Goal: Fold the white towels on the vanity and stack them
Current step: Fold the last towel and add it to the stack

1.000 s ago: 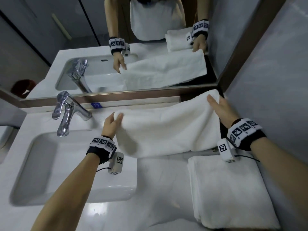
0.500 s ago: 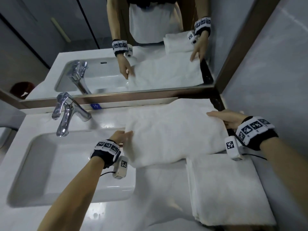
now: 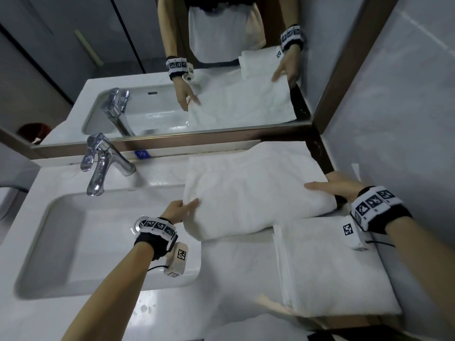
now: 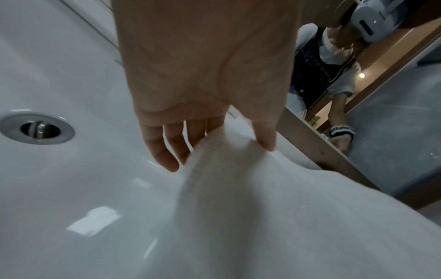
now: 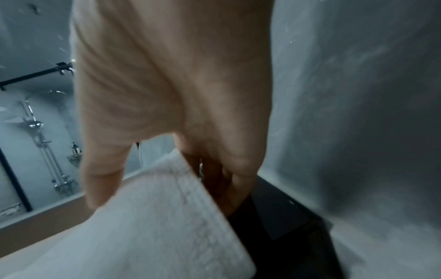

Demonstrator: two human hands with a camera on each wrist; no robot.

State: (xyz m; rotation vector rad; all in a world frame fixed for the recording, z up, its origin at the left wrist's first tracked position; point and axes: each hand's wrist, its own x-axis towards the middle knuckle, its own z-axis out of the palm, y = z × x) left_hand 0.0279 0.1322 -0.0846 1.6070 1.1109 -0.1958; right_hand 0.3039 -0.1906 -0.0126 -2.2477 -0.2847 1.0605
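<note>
Lying on the vanity (image 3: pixel 152 313) are two white towels: a doubled towel (image 3: pixel 251 193) against the mirror (image 3: pixel 221 134), overlapping the folded towel (image 3: pixel 337 269) nearer. Left hand (image 3: pixel 181 212) pinches its sink-side (image 3: pixel 73 244) edge; right hand (image 3: pixel 337 185) pinches the wall-side edge, thumb on top.

The towel (image 3: pixel 251 193) is soft, matt terry cloth with a woven border; the basin (image 3: pixel 73 242) glossy white ceramic; the tap (image 3: pixel 103 163) polished chrome metal.
</note>
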